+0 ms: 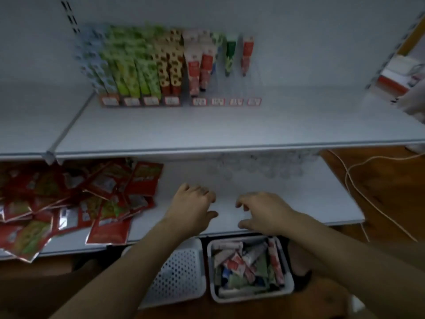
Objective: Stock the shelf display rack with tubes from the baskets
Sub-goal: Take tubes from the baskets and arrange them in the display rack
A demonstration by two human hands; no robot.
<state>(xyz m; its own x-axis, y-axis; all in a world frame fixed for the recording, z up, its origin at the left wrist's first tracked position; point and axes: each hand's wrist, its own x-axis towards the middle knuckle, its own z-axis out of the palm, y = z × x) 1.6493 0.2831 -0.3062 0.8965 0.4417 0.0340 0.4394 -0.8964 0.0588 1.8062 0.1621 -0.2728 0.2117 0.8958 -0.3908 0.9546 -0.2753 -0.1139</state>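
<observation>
1. Both hands were empty, w/ fingers loosely curled. The left hand (192, 204) and right hand (266, 214) hovered side by side over the lower shelf (299, 199), near its front edge.
2. The loose tubes (243, 265) lay jumbled in the right-hand basket (288, 287), on the floor below that front edge. From the hands that was down and back toward the person.
3. The right hand was nearer, almost directly above the basket. The left hand sat above the perforated basket (181, 275) just beside it; no tubes showed there.
4. Long axes were mixed. Several tubes ran roughly near-to-far, incl. a red-and-white one along the right wall, and others crossed at angles. Judgement: the right hand would need to drop and pull back, then take a tube across its width.
5. The display rack (140, 102) stood on the upper shelf (207, 127), up and away from the hands and a little left. Its racked tubes (128, 65) stood tilted back, packed tight in the left lanes.
6. The right lanes were sparse, approx. one green tube (230, 55) and one red tube (247, 55) each. Judgement: those lanes had the room.
7. Red sachets (69, 203) were heaped on the lower shelf left of the hands. A white cable (358, 192) ran over the floor at right.
</observation>
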